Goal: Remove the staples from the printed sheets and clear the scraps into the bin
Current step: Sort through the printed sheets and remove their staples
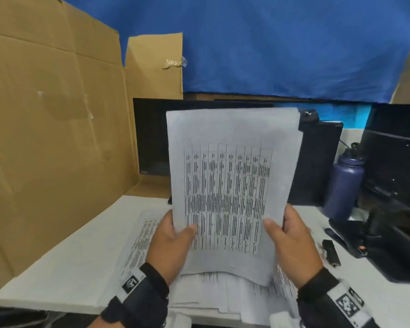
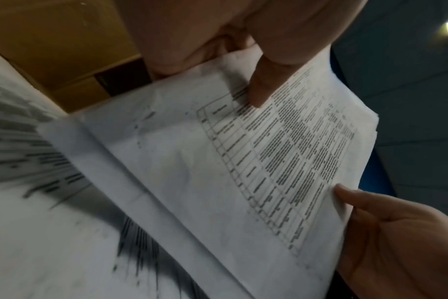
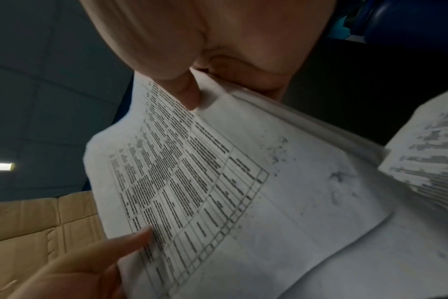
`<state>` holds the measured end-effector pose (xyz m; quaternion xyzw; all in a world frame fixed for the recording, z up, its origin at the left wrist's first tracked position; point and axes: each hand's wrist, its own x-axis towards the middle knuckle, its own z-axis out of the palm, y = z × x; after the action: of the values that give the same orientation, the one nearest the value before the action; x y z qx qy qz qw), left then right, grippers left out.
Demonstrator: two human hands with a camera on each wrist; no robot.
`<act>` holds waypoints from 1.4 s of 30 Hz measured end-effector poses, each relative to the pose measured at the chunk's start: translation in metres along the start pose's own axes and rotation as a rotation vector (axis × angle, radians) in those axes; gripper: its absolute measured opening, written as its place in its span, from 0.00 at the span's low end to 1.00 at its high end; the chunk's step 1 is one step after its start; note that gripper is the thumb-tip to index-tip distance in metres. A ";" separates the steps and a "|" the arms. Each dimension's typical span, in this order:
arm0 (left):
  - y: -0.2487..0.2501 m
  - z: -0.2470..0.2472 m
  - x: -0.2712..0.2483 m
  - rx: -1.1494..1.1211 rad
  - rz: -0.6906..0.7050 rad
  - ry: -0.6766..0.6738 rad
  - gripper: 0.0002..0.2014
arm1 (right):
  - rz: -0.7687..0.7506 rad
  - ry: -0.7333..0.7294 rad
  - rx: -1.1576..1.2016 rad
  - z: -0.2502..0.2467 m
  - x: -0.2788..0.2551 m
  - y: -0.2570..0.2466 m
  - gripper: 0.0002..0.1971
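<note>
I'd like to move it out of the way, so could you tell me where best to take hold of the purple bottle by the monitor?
Grip the purple bottle around its straight body from the left, its open side; it stands upright, with dark equipment close on its right.

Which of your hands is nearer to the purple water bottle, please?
The right hand: it holds the sheets' right edge, on the bottle's side. The left hand holds the opposite edge, farther away.
</note>
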<state>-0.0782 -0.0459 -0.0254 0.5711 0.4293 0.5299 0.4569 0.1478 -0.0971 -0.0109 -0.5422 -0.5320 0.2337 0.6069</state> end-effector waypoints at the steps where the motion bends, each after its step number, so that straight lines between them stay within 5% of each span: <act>1: -0.001 0.000 -0.003 -0.059 -0.033 0.000 0.18 | 0.008 0.000 0.012 0.003 -0.003 0.002 0.17; 5: -0.017 -0.002 -0.008 -0.160 -0.131 0.042 0.26 | -0.025 0.041 0.066 0.013 -0.012 0.006 0.22; 12: -0.022 0.007 -0.015 -0.089 -0.075 0.107 0.10 | -0.254 0.125 0.024 0.003 0.013 -0.030 0.41; 18: -0.033 0.007 -0.010 -0.117 -0.155 0.079 0.18 | -0.304 0.141 0.017 -0.014 0.051 -0.066 0.32; 23: -0.036 0.006 -0.012 -0.061 -0.184 0.051 0.18 | 0.106 -0.061 0.040 0.003 0.024 -0.002 0.09; 26: -0.027 0.006 -0.014 -0.005 -0.171 -0.012 0.17 | 0.303 -0.114 -0.109 0.013 -0.001 0.044 0.18; 30: -0.020 -0.012 0.003 0.154 -0.112 -0.075 0.19 | 0.276 0.055 -0.015 0.005 -0.004 0.049 0.12; 34: -0.028 -0.067 0.034 0.545 -0.103 0.124 0.13 | 0.251 0.158 0.058 -0.029 0.003 0.038 0.08; 39: -0.043 -0.119 0.057 1.298 -0.496 -0.142 0.46 | 0.291 0.253 0.079 -0.058 0.006 0.049 0.20; 42: -0.051 -0.125 0.064 1.342 -0.560 -0.206 0.47 | 0.316 0.290 0.125 -0.069 0.004 0.052 0.24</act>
<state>-0.1984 0.0357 -0.0589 0.6439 0.7459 -0.0399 0.1653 0.2269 -0.1061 -0.0460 -0.6082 -0.3320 0.2779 0.6653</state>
